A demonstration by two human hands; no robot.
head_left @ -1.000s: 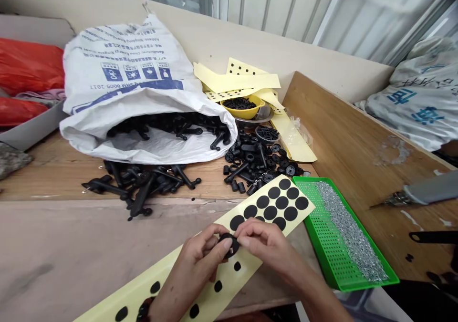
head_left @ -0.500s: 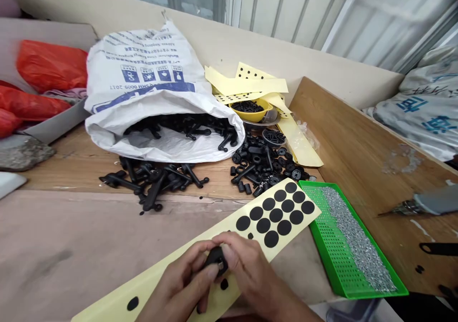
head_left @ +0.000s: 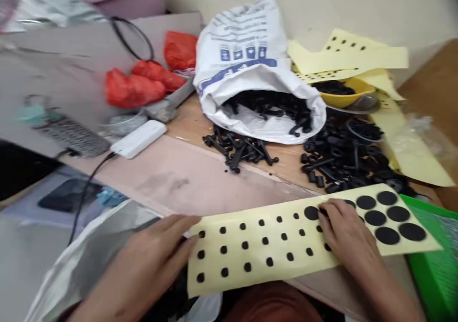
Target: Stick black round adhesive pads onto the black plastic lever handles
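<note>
A long yellow sticker sheet (head_left: 257, 284) stretches across the front, with rows of small black dots and larger black round stickers toward its right end. My left hand (head_left: 150, 250), blurred, is closed at the sheet's left edge, its fingertips over the corner. My right hand (head_left: 347, 236) lies across the sheet with bent fingers pressed together beside a large black round sticker (head_left: 311, 213); its thumb is hidden. Beneath the left end of the sheet, a whitish open bag (head_left: 82, 260) is partly visible.
Behind stands a white sack (head_left: 243, 88) of black plastic parts, with more parts (head_left: 239, 150) spilled in front. A green tray (head_left: 422, 269) is at the right, below small black pieces (head_left: 332, 160). A white power bank (head_left: 139, 139) with a cable lies left.
The view has swung left. The black part that both hands held is no longer visible in them. My hands have moved apart, the left to the sheet's left end, the right toward the large stickers.
</note>
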